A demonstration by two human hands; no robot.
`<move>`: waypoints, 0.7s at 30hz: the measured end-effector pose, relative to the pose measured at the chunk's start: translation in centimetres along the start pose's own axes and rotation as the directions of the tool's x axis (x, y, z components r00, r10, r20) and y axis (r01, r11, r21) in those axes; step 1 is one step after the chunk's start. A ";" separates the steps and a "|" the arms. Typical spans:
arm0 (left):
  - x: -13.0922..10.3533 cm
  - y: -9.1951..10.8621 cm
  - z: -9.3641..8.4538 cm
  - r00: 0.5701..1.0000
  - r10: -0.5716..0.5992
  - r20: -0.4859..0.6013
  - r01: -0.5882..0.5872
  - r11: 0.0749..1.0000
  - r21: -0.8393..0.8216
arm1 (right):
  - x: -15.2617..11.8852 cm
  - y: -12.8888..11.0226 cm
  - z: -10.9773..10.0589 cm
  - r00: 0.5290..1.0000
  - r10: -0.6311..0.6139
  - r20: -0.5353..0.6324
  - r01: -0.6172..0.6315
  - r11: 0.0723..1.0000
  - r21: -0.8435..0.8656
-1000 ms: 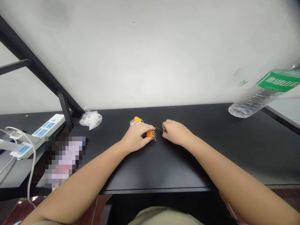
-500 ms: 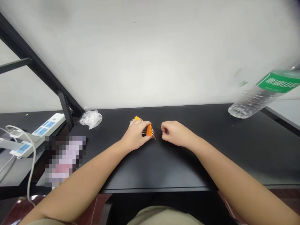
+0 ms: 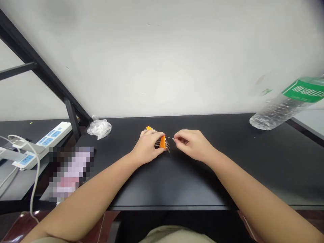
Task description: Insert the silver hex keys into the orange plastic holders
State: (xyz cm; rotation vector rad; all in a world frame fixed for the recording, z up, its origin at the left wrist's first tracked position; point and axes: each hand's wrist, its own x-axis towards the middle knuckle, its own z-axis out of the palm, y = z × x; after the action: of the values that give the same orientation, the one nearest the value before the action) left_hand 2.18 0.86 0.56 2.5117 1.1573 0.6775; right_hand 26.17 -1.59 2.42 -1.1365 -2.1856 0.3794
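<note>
My left hand (image 3: 146,146) is closed around an orange hex key holder (image 3: 162,142), low over the black desk. Several metal hex keys (image 3: 167,145) stick out of the holder's right side, and a yellow-orange part shows beyond my fingers. Between thumb and fingertips my right hand (image 3: 193,143) pinches a thin metal hex key (image 3: 170,137). Its far end meets the upper right edge of the holder; whether it sits inside a slot I cannot tell. My left fingers hide much of the holder's middle.
A crumpled clear plastic bag (image 3: 99,128) lies at the desk's back left. A large plastic bottle with a green label (image 3: 303,90) stands at the right. A white power strip (image 3: 45,145) with cables is at the left, beside a blurred flat item (image 3: 72,172).
My right hand has brought the thin hex key left, so its tip now reaches the holder. The left hand keeps its hold. The view has shifted slightly.
</note>
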 end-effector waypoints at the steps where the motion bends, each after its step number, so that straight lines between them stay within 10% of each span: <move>1: 0.0 0.0 0.0 1.000 -0.001 0.001 0.001 1.000 0.001 | 0.0 0.0 0.0 1.000 -0.013 -0.006 0.013 1.000 -0.001; 21: 0.0 0.3 -0.1 1.000 -0.026 -0.010 0.026 1.000 0.000 | -0.1 -0.6 -0.4 0.995 -0.079 -0.067 0.078 0.997 -0.010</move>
State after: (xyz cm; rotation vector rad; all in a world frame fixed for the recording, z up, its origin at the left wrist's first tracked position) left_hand 2.32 0.63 0.83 2.4923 1.1909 0.6835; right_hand 26.11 -1.97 3.00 -1.0491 -2.1665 0.2945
